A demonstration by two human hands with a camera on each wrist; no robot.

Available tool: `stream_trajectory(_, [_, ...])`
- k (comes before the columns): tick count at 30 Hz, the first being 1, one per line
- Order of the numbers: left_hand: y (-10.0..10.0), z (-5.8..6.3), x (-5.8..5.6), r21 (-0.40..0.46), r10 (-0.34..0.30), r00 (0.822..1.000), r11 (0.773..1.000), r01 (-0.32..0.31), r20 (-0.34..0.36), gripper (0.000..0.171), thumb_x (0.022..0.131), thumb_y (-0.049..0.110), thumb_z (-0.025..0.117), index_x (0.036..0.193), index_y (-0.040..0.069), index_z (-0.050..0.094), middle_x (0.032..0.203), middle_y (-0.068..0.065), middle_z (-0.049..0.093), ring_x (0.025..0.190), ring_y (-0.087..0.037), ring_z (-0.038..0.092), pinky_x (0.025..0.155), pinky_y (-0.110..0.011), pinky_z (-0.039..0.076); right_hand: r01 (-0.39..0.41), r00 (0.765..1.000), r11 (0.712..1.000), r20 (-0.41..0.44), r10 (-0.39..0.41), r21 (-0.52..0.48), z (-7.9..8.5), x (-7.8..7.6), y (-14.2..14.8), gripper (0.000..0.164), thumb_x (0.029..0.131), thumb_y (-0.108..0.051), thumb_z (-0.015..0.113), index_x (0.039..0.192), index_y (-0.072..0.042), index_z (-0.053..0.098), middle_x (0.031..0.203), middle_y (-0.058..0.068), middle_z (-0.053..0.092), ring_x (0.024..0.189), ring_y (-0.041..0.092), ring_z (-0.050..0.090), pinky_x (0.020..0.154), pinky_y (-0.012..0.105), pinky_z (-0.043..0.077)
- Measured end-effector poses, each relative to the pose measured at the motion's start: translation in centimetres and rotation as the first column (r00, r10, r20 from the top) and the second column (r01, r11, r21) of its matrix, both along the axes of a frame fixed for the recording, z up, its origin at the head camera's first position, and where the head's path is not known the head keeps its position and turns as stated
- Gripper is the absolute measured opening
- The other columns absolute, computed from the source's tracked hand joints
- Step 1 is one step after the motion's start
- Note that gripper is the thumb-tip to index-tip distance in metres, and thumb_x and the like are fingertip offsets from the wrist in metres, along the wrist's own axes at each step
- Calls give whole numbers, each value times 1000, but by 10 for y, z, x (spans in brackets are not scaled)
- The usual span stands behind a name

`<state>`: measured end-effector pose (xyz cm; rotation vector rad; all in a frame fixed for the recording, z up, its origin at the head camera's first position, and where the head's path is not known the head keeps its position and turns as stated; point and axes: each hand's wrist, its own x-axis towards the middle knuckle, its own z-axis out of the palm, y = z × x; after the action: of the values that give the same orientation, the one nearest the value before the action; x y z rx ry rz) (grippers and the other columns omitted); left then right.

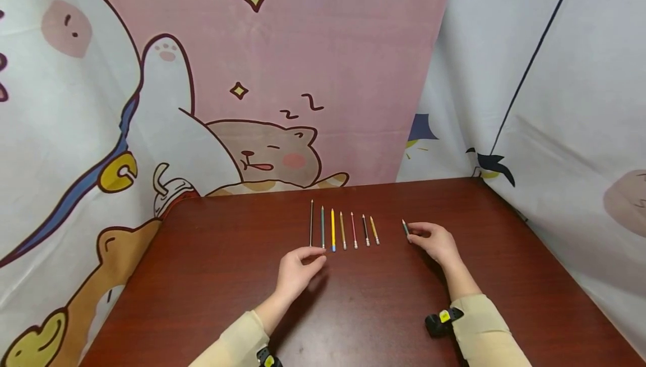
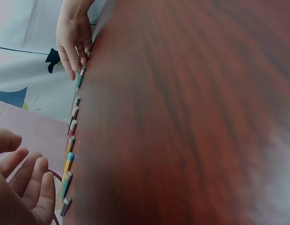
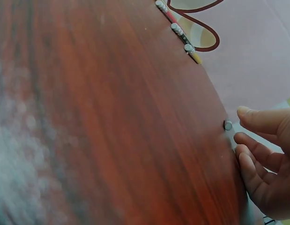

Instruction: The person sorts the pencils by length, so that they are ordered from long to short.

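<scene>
Several pencils lie side by side on the table, from a long black pencil (image 1: pixel 311 222) at the left, through a teal pencil (image 1: pixel 323 225) and a yellow pencil (image 1: pixel 333 229), to a short yellow pencil (image 1: pixel 374 229). Apart from that row, at the right, lies a short dark green pencil (image 1: pixel 405 226). My right hand (image 1: pixel 435 242) is beside it, thumb and fingers parted around its eraser end (image 3: pixel 228 125); any contact is unclear. Near the lower ends of the leftmost pencils hovers my left hand (image 1: pixel 298 270), holding nothing, its fingers (image 2: pixel 30 183) loosely spread.
The dark red-brown table (image 1: pixel 353 311) reaches back to a pink and white cloth (image 1: pixel 343 64) printed with cartoon animals. Another white cloth (image 1: pixel 570 148) hangs along the right side. Between the row and the lone pencil is a gap of bare wood.
</scene>
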<state>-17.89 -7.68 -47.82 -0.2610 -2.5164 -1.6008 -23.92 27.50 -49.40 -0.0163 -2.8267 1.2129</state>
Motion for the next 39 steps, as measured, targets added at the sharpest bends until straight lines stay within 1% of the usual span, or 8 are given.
stream_trajectory(4, [-6, -2, 3, -2, 15, 999, 1000, -15, -36, 17, 85, 14, 76, 102, 9, 79, 102, -2, 74, 102, -21, 67, 87, -33, 53, -30, 999, 999, -10, 30, 44, 0, -1, -1, 36, 89, -15, 75, 121, 0, 69, 101, 15, 70, 87, 30, 63, 73, 43, 49])
stream_trajectory(9, [-11, -4, 5, 20, 31, 999, 999, -31, -35, 17, 85, 11, 77, 101, 8, 79, 100, -3, 75, 96, -20, 68, 83, -28, 53, -46, 997, 994, -55, 52, 97, -2, -4, -5, 32, 88, -11, 75, 118, -1, 71, 101, 15, 68, 92, 33, 62, 80, 50, 48])
stream_trajectory(13, [-14, -5, 5, 39, 39, 999, 999, -38, -28, 17, 85, 10, 76, 101, 6, 78, 100, -4, 75, 93, -18, 69, 80, -28, 54, -54, 995, 993, -76, 62, 103, -4, -7, -11, 31, 87, -9, 74, 117, -3, 72, 101, 15, 67, 96, 36, 60, 84, 54, 47])
stream_trajectory(16, [-16, -6, 4, 39, 46, 999, 998, -45, -25, 18, 85, 11, 76, 101, 6, 78, 99, -3, 75, 95, -20, 69, 83, -33, 54, -61, 996, 994, -65, 67, 94, -7, -10, -18, 31, 88, -9, 74, 118, -4, 72, 100, 13, 66, 96, 35, 60, 84, 53, 47])
stream_trajectory(20, [-17, -9, 4, 44, 46, 999, 998, -45, -21, 18, 85, 11, 76, 101, 5, 78, 99, -4, 75, 97, -27, 69, 86, -44, 54, -65, 996, 995, -49, 69, 81, -9, -14, -28, 31, 88, -10, 74, 119, -4, 72, 98, 10, 66, 94, 32, 60, 83, 52, 48])
stream_trajectory(22, [-18, -10, 4, 46, 47, 999, 998, -46, -18, 18, 85, 11, 76, 101, 5, 78, 99, -4, 75, 96, -28, 69, 86, -45, 54, -68, 996, 994, -50, 72, 86, -10, -16, -33, 31, 88, -10, 75, 118, -5, 73, 97, 8, 66, 94, 31, 60, 83, 51, 48])
stream_trajectory(31, [-18, -11, 5, 27, 56, 998, 998, -55, -19, 18, 85, 11, 76, 102, 5, 78, 97, -3, 75, 89, -18, 69, 80, -32, 55, -96, 992, 991, -71, 103, 97, -11, -19, -47, 30, 87, -11, 75, 117, -6, 73, 94, 5, 65, 89, 28, 60, 81, 49, 49])
stream_trajectory(39, [-20, -15, 4, 28, 45, 997, 999, -43, -60, 18, 86, 10, 76, 101, 2, 77, 98, -7, 75, 89, -19, 70, 77, -31, 56, -118, 989, 987, -74, 126, 108, -7, -18, -53, 30, 87, -10, 76, 117, -5, 73, 93, 6, 65, 86, 26, 60, 78, 48, 49])
